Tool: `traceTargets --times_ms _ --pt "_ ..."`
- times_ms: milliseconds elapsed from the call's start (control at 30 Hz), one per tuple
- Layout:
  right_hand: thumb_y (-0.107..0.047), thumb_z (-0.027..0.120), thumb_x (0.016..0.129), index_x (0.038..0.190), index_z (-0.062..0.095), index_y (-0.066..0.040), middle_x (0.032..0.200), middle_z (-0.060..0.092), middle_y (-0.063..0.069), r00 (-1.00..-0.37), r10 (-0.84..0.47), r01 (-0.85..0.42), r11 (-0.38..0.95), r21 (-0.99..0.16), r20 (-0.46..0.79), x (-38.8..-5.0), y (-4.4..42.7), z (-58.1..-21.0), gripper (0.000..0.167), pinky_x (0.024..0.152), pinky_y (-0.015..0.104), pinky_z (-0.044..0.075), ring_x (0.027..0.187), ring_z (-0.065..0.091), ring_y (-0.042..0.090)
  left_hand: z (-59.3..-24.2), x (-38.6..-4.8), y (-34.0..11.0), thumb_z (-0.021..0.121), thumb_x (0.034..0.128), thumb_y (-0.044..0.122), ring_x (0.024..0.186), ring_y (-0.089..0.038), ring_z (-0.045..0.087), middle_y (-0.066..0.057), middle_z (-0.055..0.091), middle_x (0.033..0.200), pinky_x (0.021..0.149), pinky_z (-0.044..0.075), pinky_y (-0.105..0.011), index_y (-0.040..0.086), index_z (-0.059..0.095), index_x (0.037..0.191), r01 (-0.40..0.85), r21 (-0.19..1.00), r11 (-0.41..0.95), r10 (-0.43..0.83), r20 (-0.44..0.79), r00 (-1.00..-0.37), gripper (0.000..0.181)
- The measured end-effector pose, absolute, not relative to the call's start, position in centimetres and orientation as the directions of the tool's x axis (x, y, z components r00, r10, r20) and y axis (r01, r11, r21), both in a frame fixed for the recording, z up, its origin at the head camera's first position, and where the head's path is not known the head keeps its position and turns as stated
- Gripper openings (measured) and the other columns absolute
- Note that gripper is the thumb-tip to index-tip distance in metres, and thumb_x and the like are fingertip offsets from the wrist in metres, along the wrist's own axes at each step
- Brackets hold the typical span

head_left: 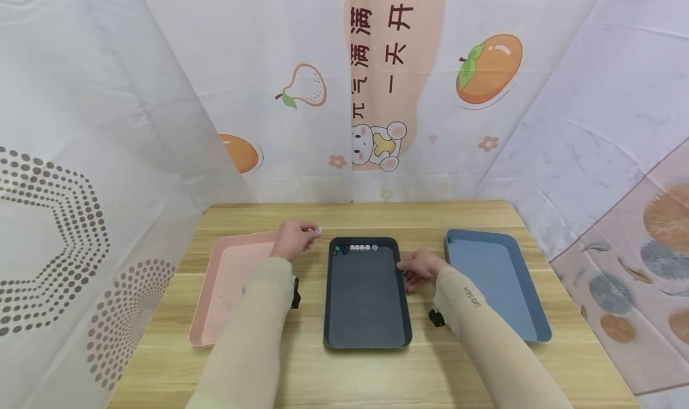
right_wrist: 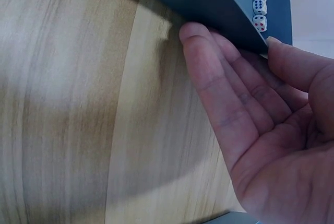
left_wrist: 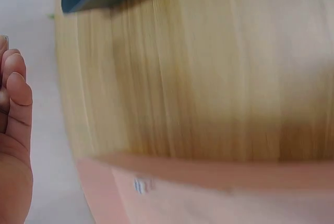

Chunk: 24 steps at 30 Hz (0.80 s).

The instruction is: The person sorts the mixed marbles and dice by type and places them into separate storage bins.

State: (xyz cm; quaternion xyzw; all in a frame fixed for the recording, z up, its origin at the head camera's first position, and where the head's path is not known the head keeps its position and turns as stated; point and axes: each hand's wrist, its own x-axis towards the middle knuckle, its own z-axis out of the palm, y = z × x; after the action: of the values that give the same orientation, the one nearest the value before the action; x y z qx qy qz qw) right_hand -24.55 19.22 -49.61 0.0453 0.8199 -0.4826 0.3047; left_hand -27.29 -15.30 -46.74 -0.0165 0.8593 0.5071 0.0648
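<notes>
My left hand (head_left: pixel 293 238) is raised above the far right corner of the pink tray (head_left: pixel 211 301) and pinches a small white die (head_left: pixel 317 230) between thumb and fingertips. In the left wrist view only part of that hand (left_wrist: pixel 15 125) shows, at the left edge. My right hand (head_left: pixel 422 264) holds the right wall of the dark grey tray (head_left: pixel 368 301). Its thumb (right_wrist: pixel 284 59) lies at the rim and its fingers (right_wrist: pixel 209 72) lie along the outside wall. A row of white dice (right_wrist: pixel 259 7) stands along the dark tray's far end, beside several blue and green dice (head_left: pixel 341 250).
A blue tray (head_left: pixel 490 283) lies on the right, with a small dark green piece (head_left: pixel 452 240) in its far left corner. Another die (left_wrist: pixel 142 185) is blurred inside the pink tray. The wooden table (head_left: pixel 371 379) ends at a printed curtain (head_left: pixel 301 158) behind.
</notes>
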Motion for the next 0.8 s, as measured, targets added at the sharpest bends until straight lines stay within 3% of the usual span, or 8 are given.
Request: traceTargets --times_ms 267,433,600,800 --pt "-0.019 0.062 0.103 0.095 0.07 0.01 0.082 0.073 0.019 -0.813 -0.215 0.37 0.527 -0.765 -0.541 -24.6 19.2 -49.7 0.03 0.067 0.039 0.063 0.065 0.072 0.024 -47.2 -26.4 -19.2 0.067 0.1005 0.013 0.096 -0.038 0.069 -0.025 0.072 0.109 0.081 0.06 -0.047 -0.001 0.074 0.118 -0.166 0.844 0.509 -0.039 -0.17 -0.985 0.024" --pt "-0.018 0.062 0.104 0.096 0.07 0.01 0.082 0.073 0.02 -0.816 -0.217 0.36 0.532 -0.766 -0.535 -24.5 19.2 -49.6 0.03 0.066 0.039 0.063 0.065 0.072 0.023 -47.6 -25.7 -21.4 0.066 0.1012 0.016 0.085 -0.034 0.068 -0.024 0.072 0.104 0.068 0.058 -0.042 0.0 0.072 0.123 -0.197 0.832 0.518 -0.077 -0.184 -0.98 0.028" --pt "-0.018 0.061 0.104 0.097 0.071 0.01 0.084 0.072 0.02 -0.814 -0.218 0.361 0.536 -0.763 -0.538 -24.5 19.1 -49.5 0.031 0.067 0.038 0.063 0.066 0.072 0.024 -47.8 -25.1 -23.5 0.065 0.1012 0.013 0.078 -0.025 0.067 -0.021 0.072 0.1 0.071 0.061 -0.042 -0.001 0.07 0.126 -0.218 0.842 0.494 -0.108 -0.189 -0.976 0.029" --pt "-0.019 0.061 0.104 0.097 0.071 0.01 0.083 0.073 0.019 -0.812 -0.213 0.367 0.539 -0.759 -0.544 -24.5 19.1 -49.5 0.031 0.067 0.039 0.063 0.066 0.072 0.023 -47.8 -24.0 -25.8 0.065 0.1015 0.016 0.073 -0.016 0.065 -0.017 0.074 0.092 0.069 0.057 -0.029 0.0 0.072 0.122 -0.216 0.804 0.554 -0.135 -0.17 -0.976 0.027"
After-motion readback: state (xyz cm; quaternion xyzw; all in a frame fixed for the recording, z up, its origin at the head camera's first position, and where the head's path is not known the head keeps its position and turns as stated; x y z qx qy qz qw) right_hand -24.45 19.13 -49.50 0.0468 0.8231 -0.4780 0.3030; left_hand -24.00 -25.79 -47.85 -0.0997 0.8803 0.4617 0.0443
